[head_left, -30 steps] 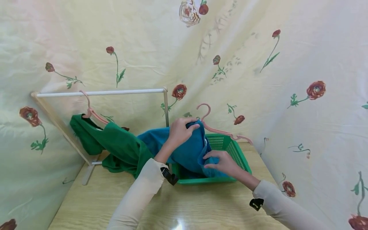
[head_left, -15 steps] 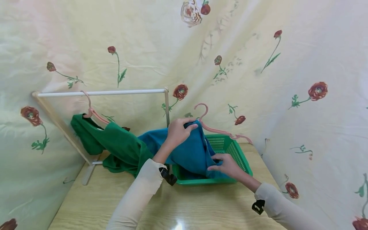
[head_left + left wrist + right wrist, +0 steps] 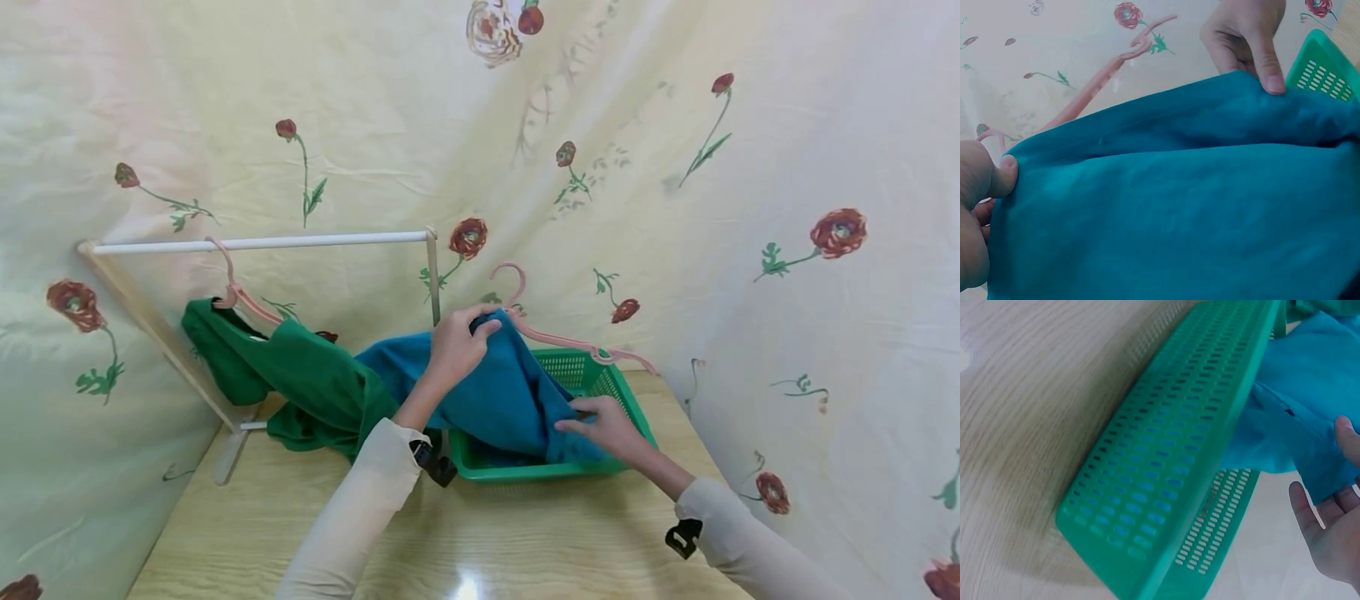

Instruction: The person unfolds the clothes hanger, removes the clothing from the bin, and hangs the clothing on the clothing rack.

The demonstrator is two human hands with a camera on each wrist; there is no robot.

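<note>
A blue shirt (image 3: 491,400) is stretched between both hands over a green basket (image 3: 540,475), its lower part inside. My left hand (image 3: 459,342) pinches its upper corner beside the hook of a pink hanger (image 3: 558,339). One hanger arm slants bare to the right, behind the shirt; the other is hidden by cloth and hand. My right hand (image 3: 611,425) pinches the shirt's edge above the basket's right side. In the left wrist view, a long fold (image 3: 1166,137) runs between the hands. The right wrist view shows the cloth between thumb and fingers (image 3: 1329,515).
Left of the basket stands a wooden rack with a white rail (image 3: 330,241). A green shirt (image 3: 307,367) hangs there on another pink hanger (image 3: 232,292), its lower part spreading toward the blue shirt. Flowered cloth (image 3: 645,167) closes off the back and sides of the wooden table (image 3: 525,533).
My right hand has moved right, drawing the blue shirt's edge out tauter. My left hand has shifted slightly left, and the hanger's hook has moved left with it. The green shirt stays put.
</note>
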